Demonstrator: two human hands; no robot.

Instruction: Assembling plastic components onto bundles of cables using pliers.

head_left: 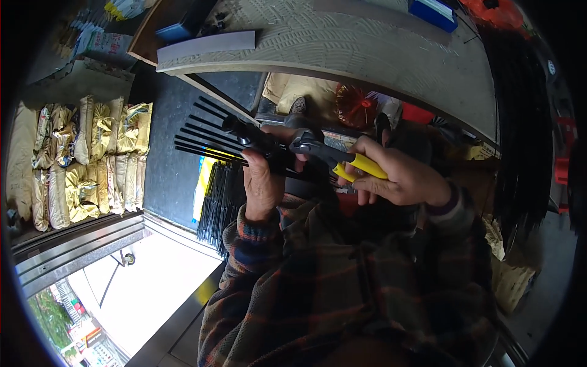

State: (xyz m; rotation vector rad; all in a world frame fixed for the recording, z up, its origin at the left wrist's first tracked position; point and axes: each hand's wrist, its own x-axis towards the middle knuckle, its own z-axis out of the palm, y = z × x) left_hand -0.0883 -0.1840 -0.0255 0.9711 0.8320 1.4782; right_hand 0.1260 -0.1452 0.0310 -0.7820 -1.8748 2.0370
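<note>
My left hand point(264, 180) is closed around what looks like a black umbrella frame point(249, 136), its thumb pressed on the dark hub. Several thin black ribs point(205, 129) fan out from it to the left. In my right hand point(400, 174) is a pair of pliers point(367, 166) with yellow and black handles, its fingers wrapped round the grips. The metal jaws point left and lie close against the frame, beside my left fingers. What exactly sits between the jaws is too small to make out.
Ahead stands a grey-topped table point(342, 49) bearing a pale strip point(208, 48) and a blue box point(434, 13). Paper-wrapped bundles point(88, 159) lie at left. Thin black rods point(220, 199) stand by my left arm; a larger black bunch point(520, 128) hangs at right. A red round bundle point(356, 105) sits under the table.
</note>
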